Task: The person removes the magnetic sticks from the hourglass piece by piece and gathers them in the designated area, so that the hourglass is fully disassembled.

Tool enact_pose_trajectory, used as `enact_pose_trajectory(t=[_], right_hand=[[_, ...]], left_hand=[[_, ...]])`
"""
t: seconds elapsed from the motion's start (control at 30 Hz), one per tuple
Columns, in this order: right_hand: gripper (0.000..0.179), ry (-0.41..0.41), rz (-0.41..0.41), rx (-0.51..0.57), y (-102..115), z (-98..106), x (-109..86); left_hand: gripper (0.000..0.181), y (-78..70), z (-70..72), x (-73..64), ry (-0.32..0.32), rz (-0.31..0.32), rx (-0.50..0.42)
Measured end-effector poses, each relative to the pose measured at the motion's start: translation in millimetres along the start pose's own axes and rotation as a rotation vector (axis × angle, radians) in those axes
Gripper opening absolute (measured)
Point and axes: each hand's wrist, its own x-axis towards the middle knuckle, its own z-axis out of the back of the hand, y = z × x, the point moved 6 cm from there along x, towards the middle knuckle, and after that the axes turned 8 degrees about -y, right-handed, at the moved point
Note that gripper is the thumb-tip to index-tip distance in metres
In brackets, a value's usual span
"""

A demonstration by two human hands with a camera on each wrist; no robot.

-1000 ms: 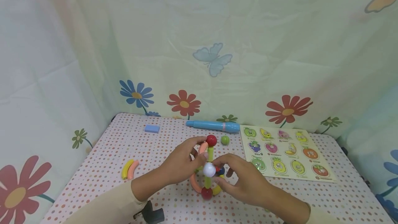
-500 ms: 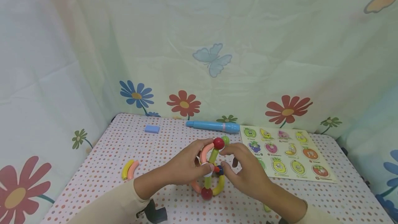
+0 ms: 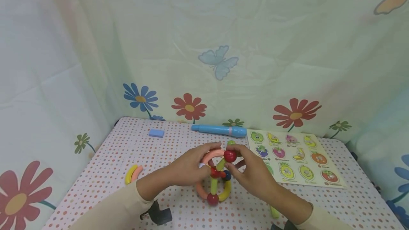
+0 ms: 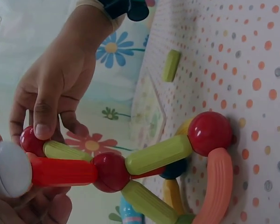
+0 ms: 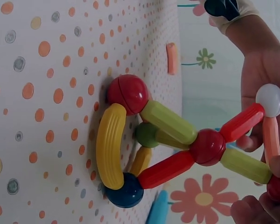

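Note:
A toy of magnetic sticks and balls stands on the table, its central red ball (image 5: 207, 147) joining several straight sticks. My left hand (image 3: 191, 166) holds the white ball (image 5: 269, 100) on the upper left of the toy. From that ball a curved salmon stick (image 3: 213, 154) arches over to the upper red ball (image 3: 230, 156). Thumb and fingers of my right hand (image 3: 252, 168) pinch this red ball, with a straight green stick (image 4: 67, 153) running from it to the centre. Below, a lower red ball (image 4: 210, 134), a blue ball (image 5: 124, 190) and a curved yellow stick (image 5: 111, 145) form the base.
Left of the toy lie a yellow and a salmon curved stick (image 3: 138, 173). A loose green stick (image 3: 274, 211) is by my right forearm. Behind stand a blue block (image 3: 156, 133), a blue wand-like toy (image 3: 220, 130) and a fruit picture board (image 3: 252, 159) at right.
The upper red ball has shifted right and slightly down, and the white ball has swung left into my left hand. My right hand has moved from beside the blue ball to the upper red ball.

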Motion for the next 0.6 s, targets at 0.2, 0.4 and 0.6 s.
enact_pose_trajectory(t=[0.2,0.4,0.6], right_hand=[[0.06,-0.01,0.039,0.029,0.2,0.2,-0.3],[0.059,-0.012,0.038,0.033,-0.2,-0.4,-0.9],[0.061,0.004,-0.014,0.029,-1.5,-2.0,-1.7]], left_hand=[[0.035,-6.4,4.9,-4.5,-0.116,-0.091,0.122],[0.023,-8.6,2.0,-5.2,-0.184,-0.127,0.352],[0.025,-5.8,-0.3,-3.5,-0.182,-0.119,0.445]])
